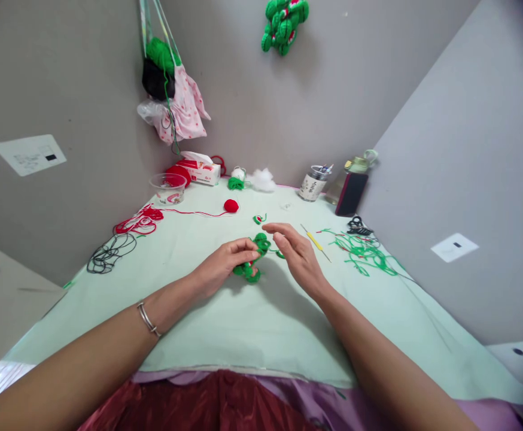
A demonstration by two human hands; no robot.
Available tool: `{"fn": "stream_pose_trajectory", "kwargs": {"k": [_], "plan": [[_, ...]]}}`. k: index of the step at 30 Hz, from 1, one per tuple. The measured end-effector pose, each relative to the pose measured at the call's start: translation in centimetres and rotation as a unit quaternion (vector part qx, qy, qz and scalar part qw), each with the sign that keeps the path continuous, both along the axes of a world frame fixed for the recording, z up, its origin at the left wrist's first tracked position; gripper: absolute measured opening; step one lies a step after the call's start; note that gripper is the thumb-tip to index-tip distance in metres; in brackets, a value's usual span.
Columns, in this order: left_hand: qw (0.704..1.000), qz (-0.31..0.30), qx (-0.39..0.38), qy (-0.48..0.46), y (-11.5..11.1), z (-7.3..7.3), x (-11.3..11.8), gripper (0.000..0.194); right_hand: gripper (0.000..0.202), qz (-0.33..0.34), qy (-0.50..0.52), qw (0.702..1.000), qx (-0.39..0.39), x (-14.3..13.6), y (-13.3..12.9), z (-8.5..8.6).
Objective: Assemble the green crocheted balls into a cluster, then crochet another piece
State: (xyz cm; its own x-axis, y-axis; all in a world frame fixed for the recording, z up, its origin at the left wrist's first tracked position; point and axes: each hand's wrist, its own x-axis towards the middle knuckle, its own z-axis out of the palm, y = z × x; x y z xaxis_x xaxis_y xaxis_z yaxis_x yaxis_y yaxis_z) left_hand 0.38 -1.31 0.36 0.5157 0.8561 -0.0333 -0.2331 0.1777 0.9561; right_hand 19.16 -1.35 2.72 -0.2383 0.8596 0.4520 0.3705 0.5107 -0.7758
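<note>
My left hand (223, 263), with a silver bangle on the wrist, is closed on a green crocheted piece (252, 275) with bits of red. Its fingers cover part of the piece, held just above the table. To the right of it, my right hand (301, 257) is raised with fingers stretched out and thumb a little apart; nothing shows in it. A small green and red crocheted bit (258, 219) lies beyond the hands. Another small green piece (280, 254) is partly hidden beside my right hand. Right of that hand lies a yellow-handled crochet hook (314, 240).
A red yarn ball (231, 206) trails a strand to tangled red yarn (140, 220). Black cord (111, 252) lies at left, green yarn scraps (364, 251) and black-handled scissors (359, 226) at right. Behind stand a plastic tub (168, 194), tissue pack (201, 172), pen can (312, 185) and phone (352, 194).
</note>
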Motion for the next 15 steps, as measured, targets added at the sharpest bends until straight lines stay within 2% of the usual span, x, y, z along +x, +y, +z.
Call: {"fn": "stream_pose_trajectory", "kwargs": {"k": [2, 5, 9, 13, 15], "plan": [[0.999, -0.02, 0.01, 0.028, 0.0, 0.1, -0.1, 0.019, 0.031, 0.037, -0.025, 0.999, -0.021, 0.2, 0.0, 0.4], [0.999, -0.012, 0.02, 0.041, 0.2, 0.0, -0.4, 0.021, 0.031, 0.107, -0.052, 0.99, -0.079, 0.5, 0.2, 0.6], [0.999, 0.013, 0.021, 0.044, 0.5, 0.3, -0.7, 0.023, 0.029, 0.133, -0.023, 0.98, -0.145, 0.9, 0.7, 0.2], [0.998, 0.046, 0.013, 0.051, 0.5, 0.8, -0.9, 0.027, 0.027, 0.203, 0.024, 0.945, -0.257, 1.1, 0.9, -0.1], [0.997, 0.061, 0.011, 0.052, 0.6, 0.9, -0.9, 0.027, 0.028, 0.232, 0.019, 0.931, -0.281, 1.1, 0.8, -0.1]]}}
